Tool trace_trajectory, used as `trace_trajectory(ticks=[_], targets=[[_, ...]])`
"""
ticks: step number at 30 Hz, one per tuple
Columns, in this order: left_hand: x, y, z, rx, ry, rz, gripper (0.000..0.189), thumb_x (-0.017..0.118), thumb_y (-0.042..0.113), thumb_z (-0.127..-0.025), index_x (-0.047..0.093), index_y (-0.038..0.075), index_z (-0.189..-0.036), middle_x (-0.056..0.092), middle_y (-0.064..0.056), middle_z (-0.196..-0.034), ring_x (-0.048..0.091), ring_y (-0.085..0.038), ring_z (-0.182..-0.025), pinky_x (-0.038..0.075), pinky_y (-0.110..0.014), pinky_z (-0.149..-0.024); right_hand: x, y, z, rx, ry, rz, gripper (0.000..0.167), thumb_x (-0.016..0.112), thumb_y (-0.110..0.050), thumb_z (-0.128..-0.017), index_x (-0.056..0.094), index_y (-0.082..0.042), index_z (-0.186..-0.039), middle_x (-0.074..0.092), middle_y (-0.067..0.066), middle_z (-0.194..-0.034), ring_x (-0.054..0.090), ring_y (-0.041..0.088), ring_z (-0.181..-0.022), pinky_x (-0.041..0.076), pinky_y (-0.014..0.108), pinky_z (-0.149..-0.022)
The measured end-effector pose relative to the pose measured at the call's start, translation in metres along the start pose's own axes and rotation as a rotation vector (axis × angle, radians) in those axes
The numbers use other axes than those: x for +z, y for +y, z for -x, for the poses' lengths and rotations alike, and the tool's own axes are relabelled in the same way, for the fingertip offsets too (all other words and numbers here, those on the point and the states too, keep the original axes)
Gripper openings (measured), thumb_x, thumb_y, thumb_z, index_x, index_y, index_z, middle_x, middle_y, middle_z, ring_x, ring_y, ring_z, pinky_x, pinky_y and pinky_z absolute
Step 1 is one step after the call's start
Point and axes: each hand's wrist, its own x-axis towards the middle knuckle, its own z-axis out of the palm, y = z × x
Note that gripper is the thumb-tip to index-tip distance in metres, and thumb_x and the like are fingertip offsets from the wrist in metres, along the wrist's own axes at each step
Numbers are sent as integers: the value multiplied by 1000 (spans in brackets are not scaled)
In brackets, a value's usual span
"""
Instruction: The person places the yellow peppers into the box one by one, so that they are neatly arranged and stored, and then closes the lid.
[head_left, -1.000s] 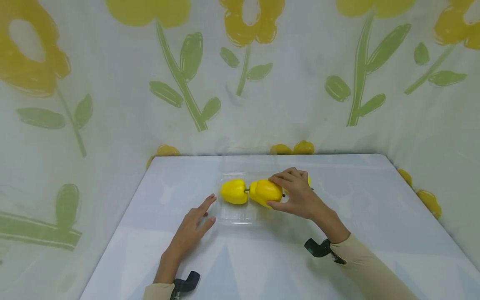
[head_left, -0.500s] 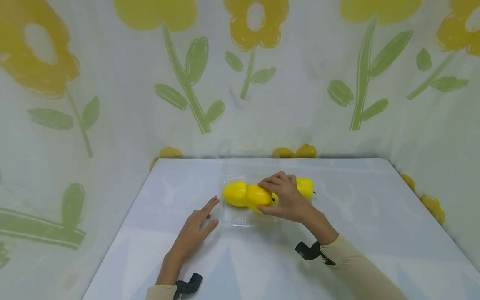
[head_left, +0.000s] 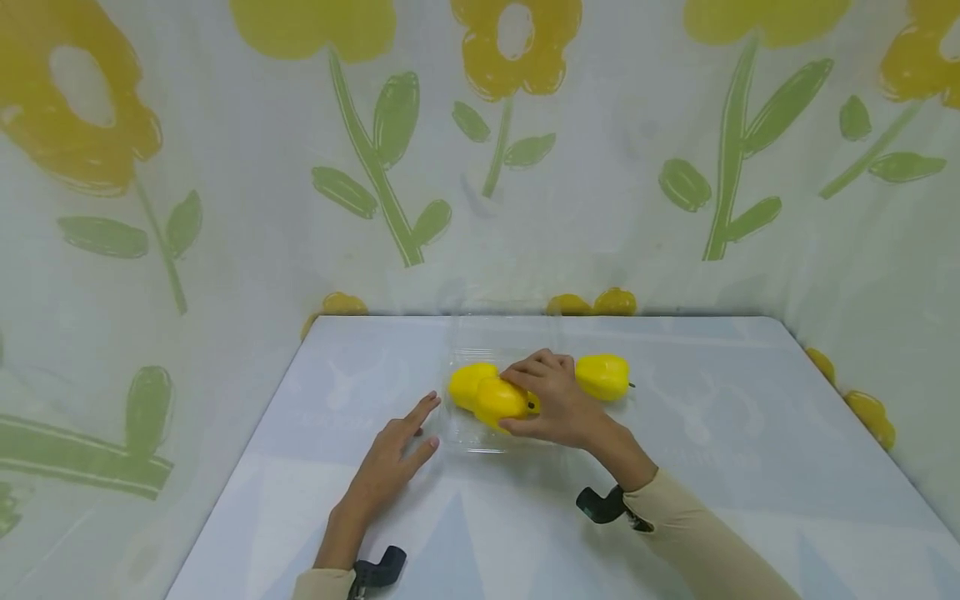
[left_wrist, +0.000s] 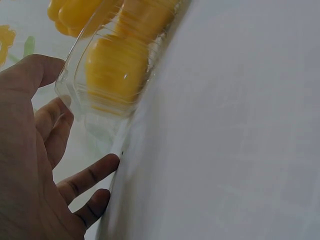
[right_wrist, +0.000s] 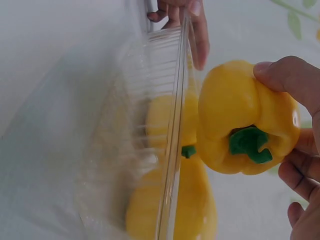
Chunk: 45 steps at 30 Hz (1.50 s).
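My right hand grips a yellow bell pepper between thumb and fingers, over a clear plastic clamshell box. In the right wrist view this pepper shows its green stem and sits above the box rim. Two more yellow bell peppers lie inside the box, one at its left end, the other mostly hidden in the head view. At the box's left front corner is my left hand, fingers extended; in the left wrist view its fingertips are right at the plastic edge.
Another yellow bell pepper lies on the white table to the right of the box. The box's clear lid stands raised toward the back edge. Behind the table hangs a flower-patterned sheet.
My right hand has carried its pepper leftward over the box, now overlapping the left pepper in view. The pepper on the table at right has come into full view. My left hand stays at the corner.
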Motion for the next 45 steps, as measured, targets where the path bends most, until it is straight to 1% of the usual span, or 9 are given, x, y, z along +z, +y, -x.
trace_trajectory(ticks=[6,11,15,19,23,26,36,39,45], targets=[[0,1,1,-11,-10,-4,60,53,48,-102,33,36,-157,30,23,-157,52,-17,-111,41,-51,-97,9,-4,-4,-5,-17,-18,59,84,-46,-78,71,-11,-123,66,-2,-120,46,16,-108,27,44,-91],[-1,2,1,-22,-15,-2,60,54,46,-101,33,37,-157,30,25,-157,52,-16,-110,42,-51,-96,15,-7,-7,-20,-16,-34,60,85,-45,-76,71,-10,-122,67,-1,-119,46,16,-108,26,44,-91],[-1,1,0,-24,-13,-12,60,54,47,-102,31,42,-156,28,27,-157,51,-12,-110,42,-49,-96,20,-8,-11,-57,-8,-14,61,85,-47,-77,71,-10,-123,67,-1,-119,47,16,-108,28,44,-89],[-1,-1,0,-5,-11,-19,60,52,48,-102,31,39,-157,28,25,-158,52,-13,-109,42,-49,-95,25,-9,-13,-78,-14,14,62,83,-49,-77,71,-10,-123,66,-1,-120,48,17,-108,29,43,-87],[-1,0,-1,0,-12,-15,60,52,49,-102,33,35,-157,29,25,-158,53,-15,-109,42,-50,-94,28,-10,-15,-69,-33,25,63,83,-51,-77,70,-10,-124,66,-2,-120,47,17,-108,30,43,-87],[-3,1,-1,-11,-15,-6,60,51,50,-102,33,36,-157,28,27,-157,52,-14,-108,42,-49,-94,31,-11,-17,-57,-46,23,63,83,-51,-77,70,-10,-124,66,-1,-120,47,17,-109,30,43,-87],[-3,3,0,-22,-22,-2,60,50,52,-102,32,37,-157,27,28,-157,52,-16,-109,42,-50,-96,37,-10,-17,-34,-69,30,63,82,-52,-78,70,-11,-124,66,-1,-120,47,18,-110,30,42,-88],[-3,2,-1,-19,-21,-6,60,50,51,-102,32,37,-157,27,28,-157,52,-15,-109,42,-50,-96,38,-9,-18,-28,-77,35,64,82,-52,-78,70,-11,-125,66,-1,-121,47,18,-111,31,43,-88],[-2,-1,-1,10,-9,-14,60,52,49,-102,34,34,-157,28,25,-158,52,-13,-108,42,-49,-95,39,-9,-19,-33,-79,32,65,82,-53,-77,69,-11,-126,66,0,-122,48,19,-111,31,44,-89]])
